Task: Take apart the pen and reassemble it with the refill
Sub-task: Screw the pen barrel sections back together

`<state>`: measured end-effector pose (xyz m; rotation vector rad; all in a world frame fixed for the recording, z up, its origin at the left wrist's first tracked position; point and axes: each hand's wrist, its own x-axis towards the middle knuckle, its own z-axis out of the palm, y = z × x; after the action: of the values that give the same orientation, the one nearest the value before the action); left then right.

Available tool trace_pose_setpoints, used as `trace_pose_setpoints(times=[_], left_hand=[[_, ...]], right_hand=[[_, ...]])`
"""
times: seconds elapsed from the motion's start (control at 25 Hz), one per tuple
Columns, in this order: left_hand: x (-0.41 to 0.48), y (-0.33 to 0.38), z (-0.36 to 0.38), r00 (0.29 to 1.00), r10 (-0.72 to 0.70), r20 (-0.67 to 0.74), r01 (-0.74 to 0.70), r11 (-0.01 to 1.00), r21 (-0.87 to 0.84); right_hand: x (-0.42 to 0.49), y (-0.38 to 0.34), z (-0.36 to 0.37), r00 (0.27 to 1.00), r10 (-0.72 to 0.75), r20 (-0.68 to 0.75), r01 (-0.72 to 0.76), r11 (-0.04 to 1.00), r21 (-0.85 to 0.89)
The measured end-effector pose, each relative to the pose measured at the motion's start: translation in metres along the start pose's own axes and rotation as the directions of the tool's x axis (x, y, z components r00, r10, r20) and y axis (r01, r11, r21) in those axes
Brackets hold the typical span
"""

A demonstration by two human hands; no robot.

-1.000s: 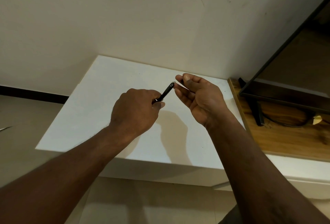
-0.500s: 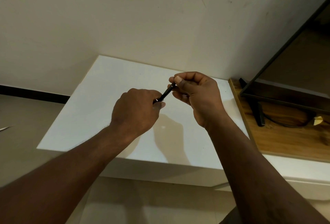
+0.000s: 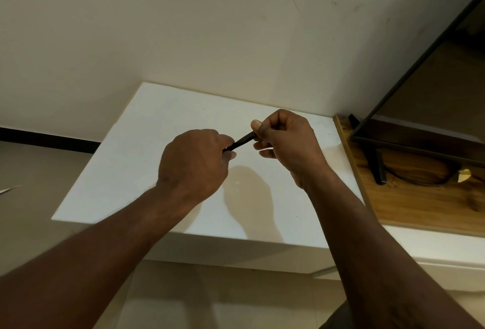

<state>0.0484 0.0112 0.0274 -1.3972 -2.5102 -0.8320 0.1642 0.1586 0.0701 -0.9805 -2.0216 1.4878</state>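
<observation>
A thin black pen (image 3: 241, 141) runs slantwise between my two hands, above the white table (image 3: 136, 160). My left hand (image 3: 195, 164) is closed around its lower end, knuckles up. My right hand (image 3: 284, 142) pinches the upper end between thumb and fingers. Only a short stretch of the barrel shows between the hands; both ends are hidden. The refill cannot be made out.
The table butts against a cream wall. To its right a wooden surface (image 3: 420, 202) carries a black-framed screen (image 3: 409, 132) on a stand with a dark cable (image 3: 420, 183). A pale sliver (image 3: 9, 189) lies on the floor at far left.
My right hand was open beside the pen's tip one second ago; it has since closed onto the upper end. The left hand has kept its grip and barely moved.
</observation>
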Motion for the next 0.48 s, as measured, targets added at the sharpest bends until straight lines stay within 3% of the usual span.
trace_pose_setpoints(times=[0.2,0.36,0.48], left_hand=[[0.0016,0.0021,0.0002,0.999,-0.015,-0.039,0.013,0.999,-0.05],[0.0021,0.0026,-0.0017,0.998,-0.038,-0.055,0.032,0.995,-0.094],[0.0017,0.0036,-0.0029,0.998,-0.039,-0.058,0.033,0.993,-0.113]], right_hand=[[-0.0024,-0.0028,0.0057,0.998,-0.033,-0.055,0.029,0.997,-0.068],[-0.0038,-0.0065,0.0026,0.998,-0.054,-0.026,0.056,0.995,0.086],[-0.0042,-0.0062,0.0044,0.996,-0.076,-0.045,0.08,0.993,0.087]])
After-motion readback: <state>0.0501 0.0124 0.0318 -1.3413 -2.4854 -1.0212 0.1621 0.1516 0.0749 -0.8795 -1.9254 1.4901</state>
